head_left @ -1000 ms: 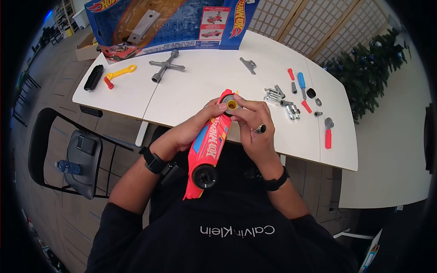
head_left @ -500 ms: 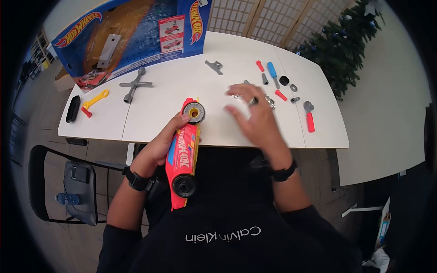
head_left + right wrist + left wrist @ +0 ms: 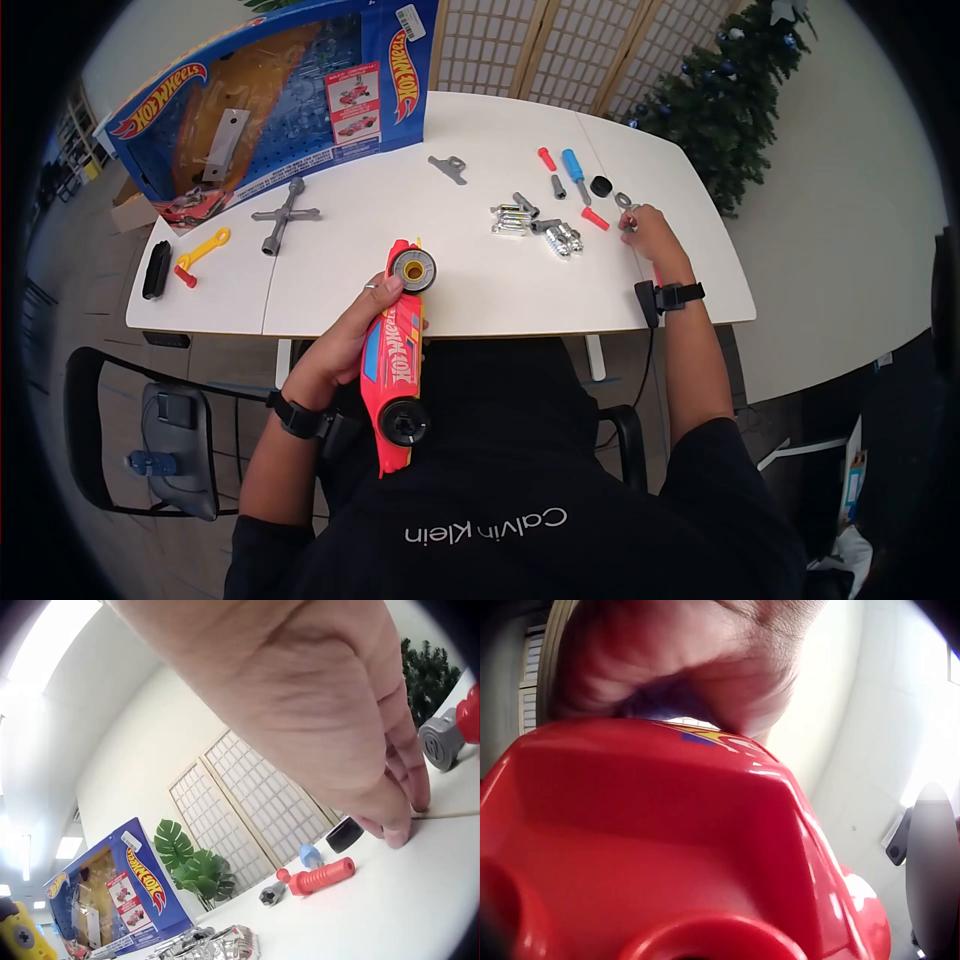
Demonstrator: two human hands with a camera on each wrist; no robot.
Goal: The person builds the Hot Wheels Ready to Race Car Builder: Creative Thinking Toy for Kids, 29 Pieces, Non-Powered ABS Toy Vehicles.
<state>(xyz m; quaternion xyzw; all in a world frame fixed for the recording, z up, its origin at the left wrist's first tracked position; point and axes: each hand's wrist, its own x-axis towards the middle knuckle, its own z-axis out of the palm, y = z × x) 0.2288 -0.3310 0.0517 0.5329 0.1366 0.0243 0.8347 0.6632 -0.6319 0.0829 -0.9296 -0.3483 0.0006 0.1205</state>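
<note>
A red toy car (image 3: 398, 345) with a black wheel (image 3: 405, 423) at its near end is in my left hand (image 3: 345, 340), fingers and thumb around its side. At its far end sits a grey wheel (image 3: 413, 271) with a yellow centre. The car's red plastic body (image 3: 645, 802) fills the left wrist view beneath the hand (image 3: 697, 652). My right hand (image 3: 655, 248) reaches down to the table's right side, beside a grey ring (image 3: 623, 200). In the right wrist view the hand (image 3: 322, 712) has its fingertips together at the tabletop; what lies between them is hidden.
Silver pieces (image 3: 563, 240), a red bolt (image 3: 595, 219), a blue screwdriver (image 3: 573, 166) and a black cap (image 3: 600, 186) lie left of the right hand. A grey cross wrench (image 3: 286, 215), a yellow wrench (image 3: 208, 246) and a big box (image 3: 385, 140) stand or lie farther left.
My right hand has left the car and moved right, down to the small parts on the table. The left hand still holds the car. The head view has shifted.
</note>
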